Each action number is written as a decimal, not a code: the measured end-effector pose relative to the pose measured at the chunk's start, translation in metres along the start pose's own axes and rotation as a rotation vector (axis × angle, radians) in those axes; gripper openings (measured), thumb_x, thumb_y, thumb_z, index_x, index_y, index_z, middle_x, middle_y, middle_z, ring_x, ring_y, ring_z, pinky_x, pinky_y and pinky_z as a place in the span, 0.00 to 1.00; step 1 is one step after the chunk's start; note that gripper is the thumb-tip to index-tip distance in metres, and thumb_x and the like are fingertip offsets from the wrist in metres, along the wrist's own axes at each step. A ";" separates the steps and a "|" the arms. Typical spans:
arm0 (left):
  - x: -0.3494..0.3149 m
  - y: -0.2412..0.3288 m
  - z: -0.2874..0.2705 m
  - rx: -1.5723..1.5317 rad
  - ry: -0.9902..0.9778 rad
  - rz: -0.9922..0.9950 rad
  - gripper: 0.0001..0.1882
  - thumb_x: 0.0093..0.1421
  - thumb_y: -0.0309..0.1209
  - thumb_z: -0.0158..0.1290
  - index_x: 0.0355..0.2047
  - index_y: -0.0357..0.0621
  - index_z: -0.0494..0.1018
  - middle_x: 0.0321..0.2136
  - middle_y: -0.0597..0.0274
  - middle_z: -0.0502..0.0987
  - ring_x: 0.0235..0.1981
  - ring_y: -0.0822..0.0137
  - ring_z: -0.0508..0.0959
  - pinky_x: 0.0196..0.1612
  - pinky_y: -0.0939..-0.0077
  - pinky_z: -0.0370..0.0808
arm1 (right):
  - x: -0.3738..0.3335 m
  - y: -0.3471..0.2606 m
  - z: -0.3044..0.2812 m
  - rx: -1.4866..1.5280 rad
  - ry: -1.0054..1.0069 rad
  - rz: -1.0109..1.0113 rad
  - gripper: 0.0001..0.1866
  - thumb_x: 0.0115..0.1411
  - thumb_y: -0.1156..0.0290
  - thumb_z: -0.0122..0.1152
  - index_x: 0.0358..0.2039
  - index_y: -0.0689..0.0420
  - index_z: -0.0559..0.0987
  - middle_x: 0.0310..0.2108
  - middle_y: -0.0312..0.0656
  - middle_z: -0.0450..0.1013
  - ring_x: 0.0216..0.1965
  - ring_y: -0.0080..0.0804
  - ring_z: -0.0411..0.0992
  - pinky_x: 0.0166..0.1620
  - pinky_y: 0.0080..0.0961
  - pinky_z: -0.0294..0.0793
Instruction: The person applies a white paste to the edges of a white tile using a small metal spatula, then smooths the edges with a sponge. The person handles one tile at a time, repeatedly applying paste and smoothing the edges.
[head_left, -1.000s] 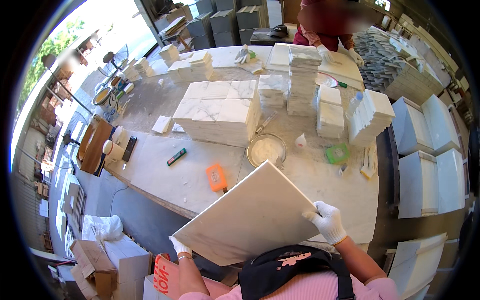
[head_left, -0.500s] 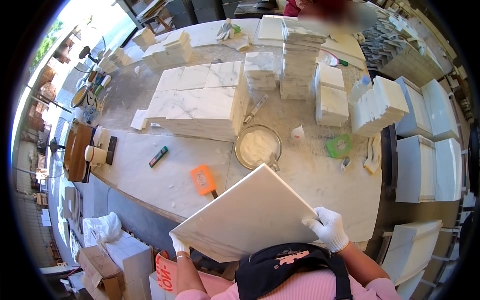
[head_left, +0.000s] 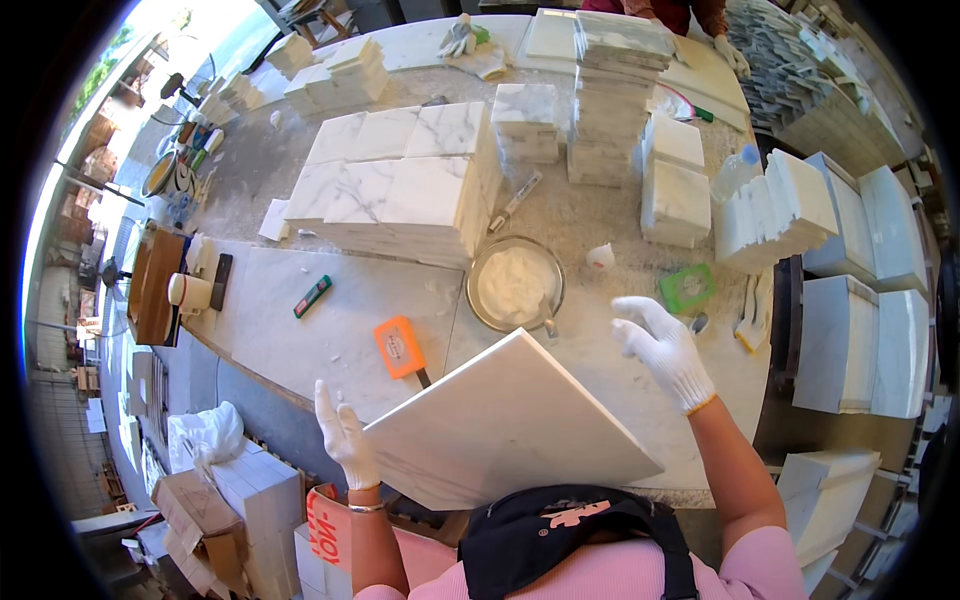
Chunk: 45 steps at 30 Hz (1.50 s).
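A large white marble slab [head_left: 510, 425] lies tilted in front of me, one corner pointing away over the worktable and its near part by my waist bag. My left hand [head_left: 347, 440], in a white glove, stands beside the slab's left corner with fingers stretched up; whether it touches the edge I cannot tell. Off the slab, my right hand [head_left: 662, 352] is raised above its right side, gloved, fingers apart, holding nothing. Just beyond the slab's far corner sits a metal bowl [head_left: 562, 292] of white paste or powder [head_left: 513, 284], a metal tool [head_left: 548, 318] at its rim.
Marble tile stacks [head_left: 400, 190] stand mid-table, with a tall stack [head_left: 610, 110] behind. An orange block-shaped item [head_left: 398, 347], a green-and-black tool [head_left: 312, 297] and a green case [head_left: 687, 288] lie around. Another person's gloved hand [head_left: 732, 56] shows at the far right.
Both my hands have come off their grip on the slab. My right hand moved up and away with fingers spread; my left rose beside the left corner. The slab stays about where it was.
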<state>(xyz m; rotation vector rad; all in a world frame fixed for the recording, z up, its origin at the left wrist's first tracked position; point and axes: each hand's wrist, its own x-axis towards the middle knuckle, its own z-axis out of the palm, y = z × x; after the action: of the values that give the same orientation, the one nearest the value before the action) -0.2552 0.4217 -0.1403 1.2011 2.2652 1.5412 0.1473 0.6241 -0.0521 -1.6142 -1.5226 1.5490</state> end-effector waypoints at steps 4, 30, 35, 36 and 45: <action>0.029 0.084 0.043 0.106 -0.272 0.302 0.31 0.73 0.43 0.48 0.66 0.30 0.64 0.65 0.45 0.68 0.67 0.52 0.68 0.67 0.60 0.64 | 0.077 0.033 0.041 -0.242 0.058 -0.109 0.32 0.63 0.57 0.63 0.65 0.55 0.71 0.47 0.53 0.79 0.45 0.35 0.77 0.51 0.30 0.74; 0.030 0.116 0.101 -0.045 -0.729 -0.044 0.16 0.68 0.35 0.55 0.39 0.30 0.79 0.33 0.51 0.82 0.33 0.63 0.80 0.41 0.72 0.76 | 0.015 0.061 0.029 -0.641 0.177 -0.316 0.21 0.62 0.53 0.62 0.53 0.45 0.79 0.33 0.45 0.78 0.35 0.44 0.79 0.37 0.40 0.78; 0.028 0.116 0.102 -0.043 -0.716 -0.035 0.18 0.70 0.37 0.53 0.40 0.30 0.79 0.32 0.57 0.81 0.33 0.68 0.77 0.41 0.73 0.74 | 0.024 0.063 0.027 -0.605 0.312 -0.467 0.09 0.60 0.65 0.65 0.42 0.46 0.82 0.31 0.39 0.79 0.33 0.42 0.79 0.35 0.38 0.78; 0.028 0.116 0.102 -0.043 -0.713 -0.022 0.19 0.70 0.38 0.52 0.41 0.30 0.79 0.31 0.59 0.80 0.34 0.70 0.76 0.41 0.74 0.73 | 0.025 0.060 0.025 -0.588 0.334 -0.471 0.08 0.60 0.66 0.65 0.41 0.46 0.83 0.32 0.39 0.79 0.33 0.42 0.79 0.35 0.38 0.78; 0.028 0.110 0.105 -0.039 -0.695 -0.031 0.15 0.67 0.35 0.56 0.38 0.32 0.80 0.34 0.49 0.82 0.34 0.57 0.82 0.42 0.70 0.77 | 0.049 0.045 0.012 -0.295 0.192 -0.273 0.10 0.59 0.71 0.66 0.41 0.58 0.84 0.38 0.46 0.82 0.38 0.38 0.80 0.44 0.28 0.77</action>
<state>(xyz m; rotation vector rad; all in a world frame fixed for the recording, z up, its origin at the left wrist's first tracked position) -0.1606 0.5325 -0.0887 1.3995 1.7686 0.9346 0.1435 0.6491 -0.1147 -1.5723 -1.8368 1.0327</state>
